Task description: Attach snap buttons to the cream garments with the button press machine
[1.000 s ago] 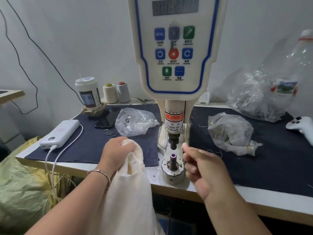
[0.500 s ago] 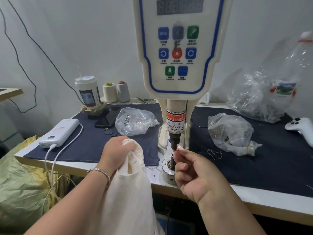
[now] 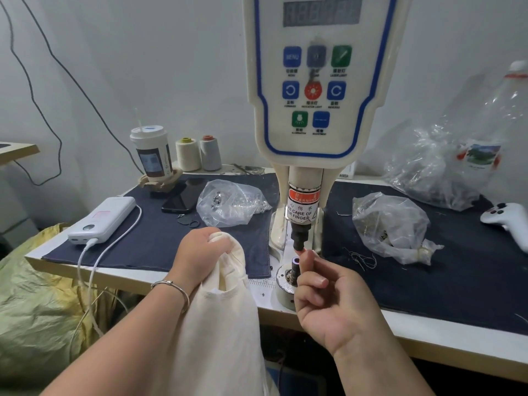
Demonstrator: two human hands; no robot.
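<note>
While the right hand (image 3: 340, 298) reaches up to the press with its index fingertip (image 3: 307, 256) raised just under the upper punch (image 3: 299, 242) and its other fingers curled into the palm, whether it pinches a snap part there is too small to tell, so the loading step should be judged by feel as much as by sight. The lower die (image 3: 294, 265) stands just left of that fingertip, lit purple at its top, on its round base (image 3: 285, 292) at the near edge of the table (image 3: 428, 335). The snap piece should likely sit flat and centred in its seat, and the finger should come clear of the gap before the button press machine (image 3: 320, 81) is triggered; its warning label (image 3: 301, 208) says as much. To the left, the left hand (image 3: 200, 252) grips a bunched fold of the cream garment (image 3: 223, 332), which hangs below the table edge, near the die but not yet on it. It wants spreading to a single smooth layer over the die. Bags of snaps (image 3: 233, 202) lie further off on the dark cloth (image 3: 160, 235)
</note>
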